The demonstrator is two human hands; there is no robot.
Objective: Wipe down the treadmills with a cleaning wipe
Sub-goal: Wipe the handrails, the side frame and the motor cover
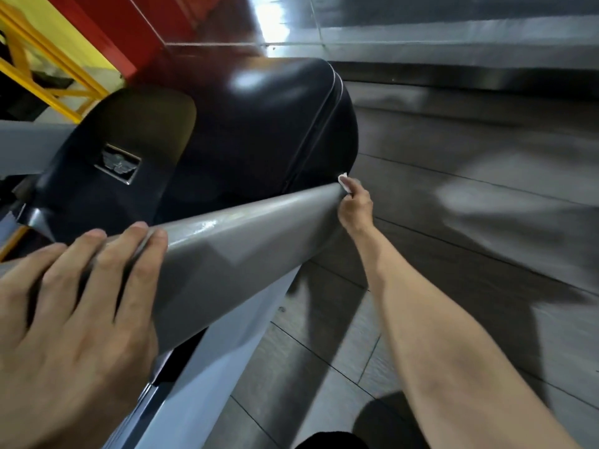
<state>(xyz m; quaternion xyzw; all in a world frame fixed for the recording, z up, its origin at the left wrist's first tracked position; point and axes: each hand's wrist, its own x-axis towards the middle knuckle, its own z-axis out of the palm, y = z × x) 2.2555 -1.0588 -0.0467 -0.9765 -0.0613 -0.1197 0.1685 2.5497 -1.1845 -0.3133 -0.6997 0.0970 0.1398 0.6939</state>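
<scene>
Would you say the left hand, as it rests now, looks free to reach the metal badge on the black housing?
Probably yes. The left hand rests on the near end of the grey rail, and nothing lies between it and the badge just beyond. The right hand is busy at the far end.

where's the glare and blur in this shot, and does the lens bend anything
Head view: glare sits on the black motor cover and as a bright streak on the floor, which is smeared by motion blur; the grey upright bows from wide-angle distortion; the left hand looms large and soft, while the right hand with the wipe looks small.
</scene>
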